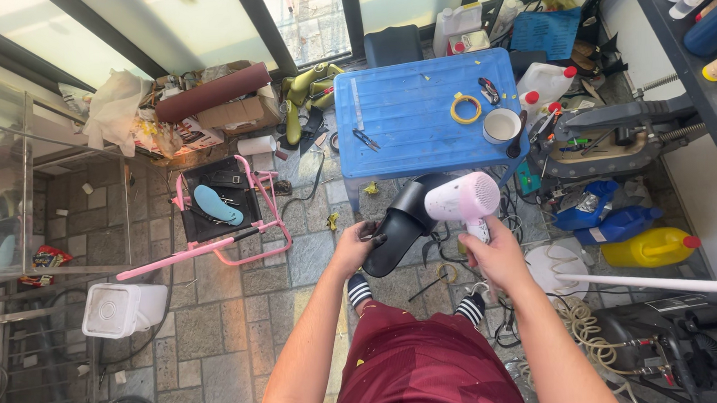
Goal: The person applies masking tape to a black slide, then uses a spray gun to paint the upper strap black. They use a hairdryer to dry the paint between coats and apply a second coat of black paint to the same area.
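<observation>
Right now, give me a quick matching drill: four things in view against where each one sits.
Things:
1. black shoe
2. pink-and-white hair dryer
3. yellow tape ring
4. blue insole

Places:
A. on the blue plastic table
B. in the right hand
C. on the seat of the pink-framed chair
D. in the left hand

Pairs: 1-D, 2-B, 3-A, 4-C
</observation>
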